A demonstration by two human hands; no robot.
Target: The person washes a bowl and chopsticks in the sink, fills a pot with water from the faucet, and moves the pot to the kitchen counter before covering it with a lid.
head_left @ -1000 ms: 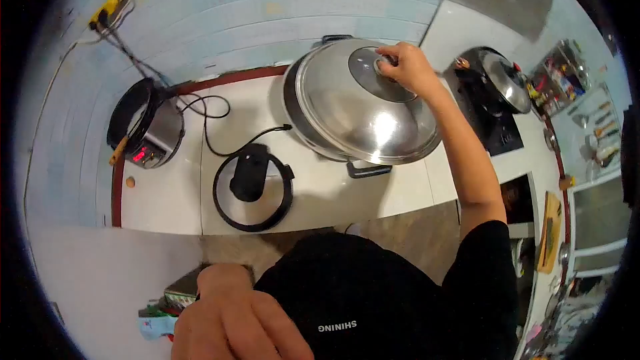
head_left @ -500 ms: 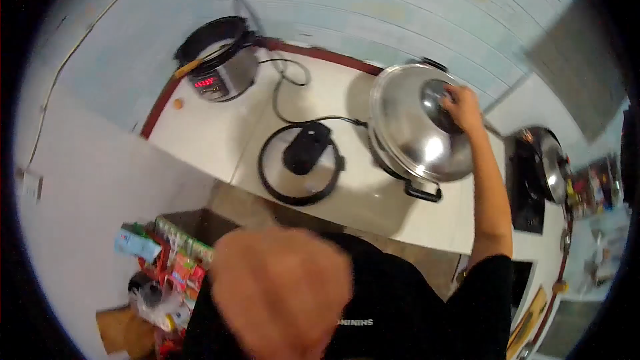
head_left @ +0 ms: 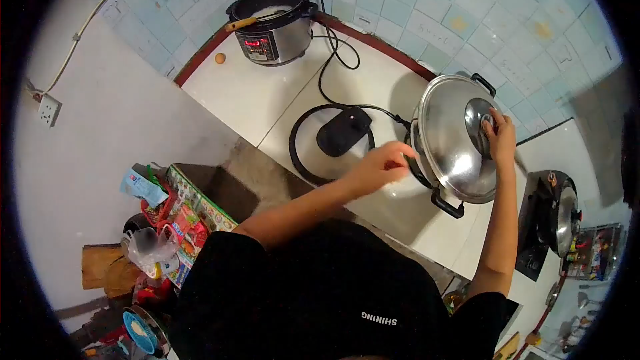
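My right hand (head_left: 500, 135) grips the knob of the domed steel lid (head_left: 453, 153), which sits on a wide electric pot (head_left: 415, 160) with black side handles. Its thumb and fingers are closed around the knob. My left hand (head_left: 385, 168) hovers over the counter beside the pot's left edge, its fingers loosely curled and thumb and forefinger apart, with nothing seen in it. Behind that hand lies a round lid with a black rim and a black handle (head_left: 343, 132), partly covered by my arm.
A pressure cooker (head_left: 273, 30) with a lit red display stands at the back left, a wooden-handled utensil across its rim. Near it lies an egg (head_left: 220, 58). A black cord (head_left: 323, 80) crosses the counter. At right is a lidded pan (head_left: 563, 217); bags and packages (head_left: 187, 227) are at lower left.
My left hand has moved from close before the camera down and right, toward the pot. My right hand stays on the lid's knob. The view has shifted, and the lid still sits on the pot.
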